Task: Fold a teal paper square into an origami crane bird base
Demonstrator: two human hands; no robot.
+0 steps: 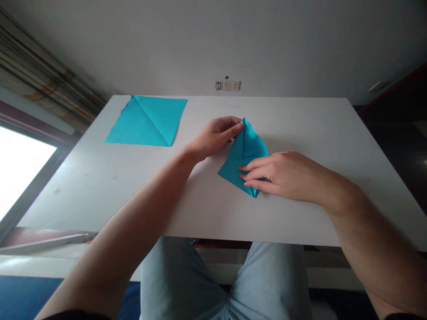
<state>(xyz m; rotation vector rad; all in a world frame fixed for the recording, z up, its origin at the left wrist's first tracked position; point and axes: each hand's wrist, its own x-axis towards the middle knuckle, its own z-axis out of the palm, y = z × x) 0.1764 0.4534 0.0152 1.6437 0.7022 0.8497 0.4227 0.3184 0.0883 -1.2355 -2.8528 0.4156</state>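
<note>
A folded piece of blue paper (243, 151) lies on the white table in front of me, its pointed end away from me and creases across its face. My left hand (222, 133) pinches the paper near that far point, thumb on top and fingers partly hidden beneath or behind it. My right hand (270, 173) lies over the near right part, fingers stretched out and pressing on the paper. Layered folds show at the near corner, just below the right fingertips. What lies under the right palm is hidden.
A second blue sheet (148, 122) with a diagonal crease lies at the table's far left. The white table (200, 209) meets a grey wall carrying sockets (227, 86). A window (23, 169) and curtain (43, 71) are on the left. My legs are under the near edge.
</note>
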